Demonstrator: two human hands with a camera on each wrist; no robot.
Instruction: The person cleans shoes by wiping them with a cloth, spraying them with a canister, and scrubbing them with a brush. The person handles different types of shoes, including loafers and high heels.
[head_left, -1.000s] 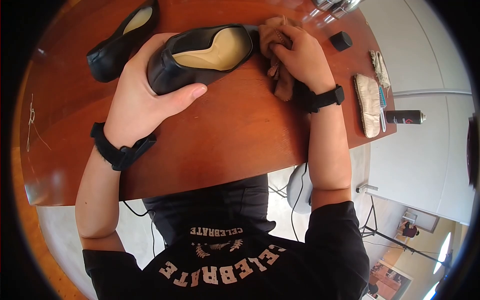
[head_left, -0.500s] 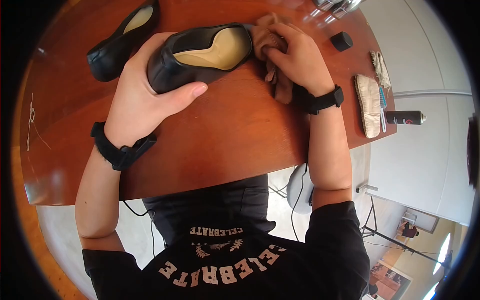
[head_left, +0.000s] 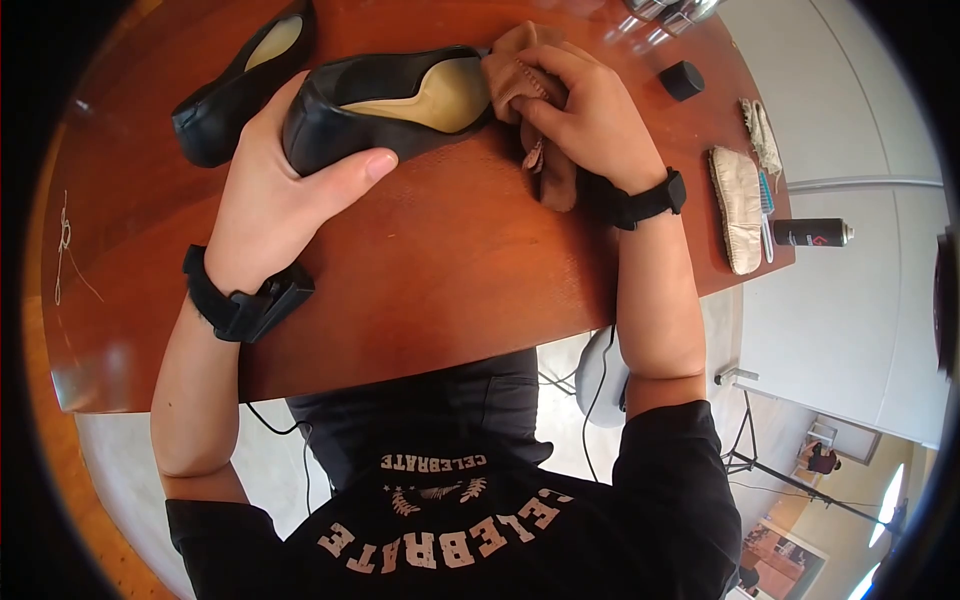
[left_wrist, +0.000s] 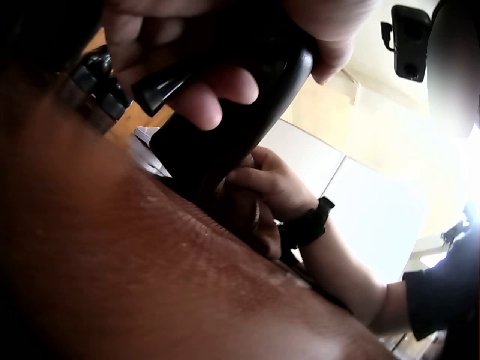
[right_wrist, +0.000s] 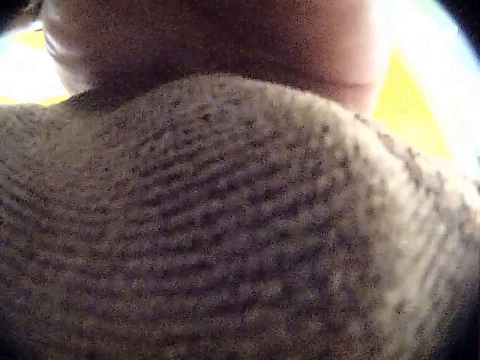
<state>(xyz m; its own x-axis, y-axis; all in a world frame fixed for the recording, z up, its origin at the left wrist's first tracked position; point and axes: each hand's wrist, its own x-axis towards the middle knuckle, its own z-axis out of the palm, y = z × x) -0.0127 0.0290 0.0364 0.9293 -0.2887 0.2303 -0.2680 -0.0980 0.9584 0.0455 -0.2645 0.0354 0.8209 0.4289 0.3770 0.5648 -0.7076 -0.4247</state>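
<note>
The left hand [head_left: 270, 205] grips a black shoe [head_left: 370, 135] by its heel end, thumb along the near side, above the table. In the left wrist view its fingers [left_wrist: 199, 105] curl under the dark shoe [left_wrist: 262, 97], whose heel shows between them. At the shoe's toe end, the right hand [head_left: 605, 125] pinches a bunched brown cloth [head_left: 515, 80] against it; the cloth hides the toe. The right wrist view is filled by the ribbed cloth [right_wrist: 225, 225], with part of the hand [right_wrist: 225, 37] above.
A second black shoe [head_left: 215, 115] lies on the table [head_left: 400, 290] at the back left. To the right are a black cap [head_left: 683, 82], a beige pad [head_left: 735, 210], a brush [head_left: 766, 215] and a spray can [head_left: 812, 233]. Thin string [head_left: 65, 240] lies at the left.
The left hand and shoe have shifted slightly left, and the shoe has tilted a little. The right hand has moved the cloth leftward along with the toe end.
</note>
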